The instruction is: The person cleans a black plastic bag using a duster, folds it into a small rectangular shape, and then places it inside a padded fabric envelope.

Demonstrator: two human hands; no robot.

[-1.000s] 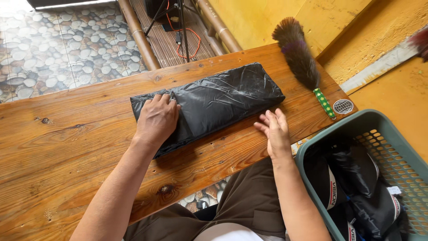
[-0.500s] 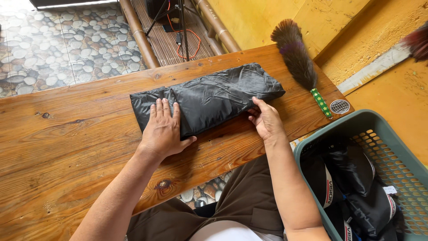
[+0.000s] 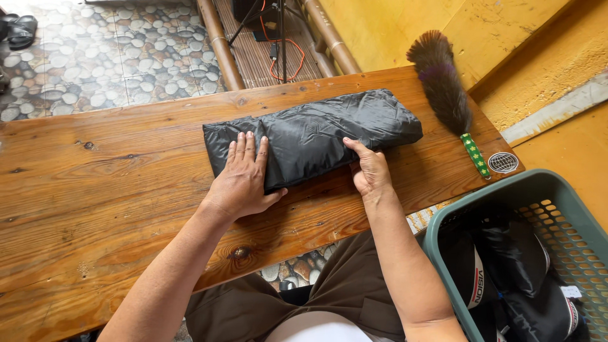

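A wooden bench (image 3: 95,209) of broad knotty planks fills the view — its grain runs left to right. At its centre lies a folded black shiny garment (image 3: 316,133), long side along the grain. Toward two o'clock rests a feather duster (image 3: 443,88) with a green patterned handle, brush pointing to twelve — and just beside the handle's end, at three o'clock, sits a round sticker (image 3: 503,163).

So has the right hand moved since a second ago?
Yes. The right hand has come up from the bare wooden table onto the near edge of the folded black garment, moving away from the feather duster.
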